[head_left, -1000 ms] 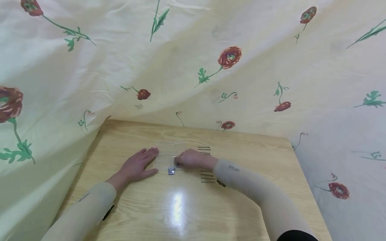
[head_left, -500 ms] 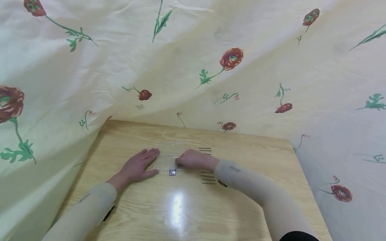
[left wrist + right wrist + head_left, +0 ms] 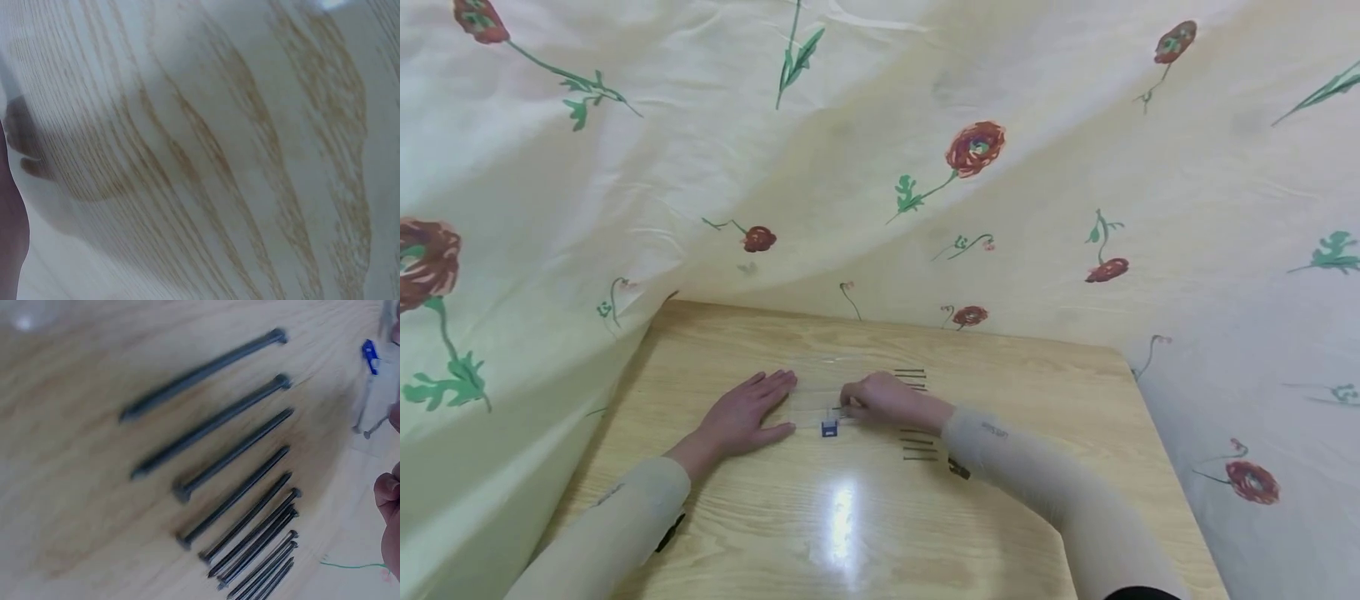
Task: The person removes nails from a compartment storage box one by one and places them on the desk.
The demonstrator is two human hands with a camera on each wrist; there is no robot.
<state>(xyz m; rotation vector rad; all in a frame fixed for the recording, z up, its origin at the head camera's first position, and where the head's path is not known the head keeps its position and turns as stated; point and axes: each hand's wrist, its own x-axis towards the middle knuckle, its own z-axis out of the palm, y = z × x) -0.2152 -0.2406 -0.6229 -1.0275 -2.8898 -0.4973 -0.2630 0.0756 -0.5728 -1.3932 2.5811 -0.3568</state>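
My left hand (image 3: 741,417) lies flat on the table, fingers spread, at the left edge of a clear plastic bag (image 3: 812,400). A small blue tag (image 3: 829,429) sits at the bag's near edge and also shows as a blue strip (image 3: 370,356) in the right wrist view. My right hand (image 3: 887,398) is over the bag's right side, its fingertips pinching a nail (image 3: 377,427). Beside that one, a second nail (image 3: 361,412) lies against the clear plastic. In the left wrist view only an edge of the left hand (image 3: 12,225) shows.
Several dark nails (image 3: 203,374) lie in a row on the wooden table (image 3: 737,517), some with heads facing opposite ways. The right forearm passes over part of this row. A flowered cloth (image 3: 850,167) hangs behind the table and at both sides.
My right hand has shifted slightly right, and its fingers now show more openly over the bag. The tag has turned from a pale glare to plain blue. The left hand stays in place.
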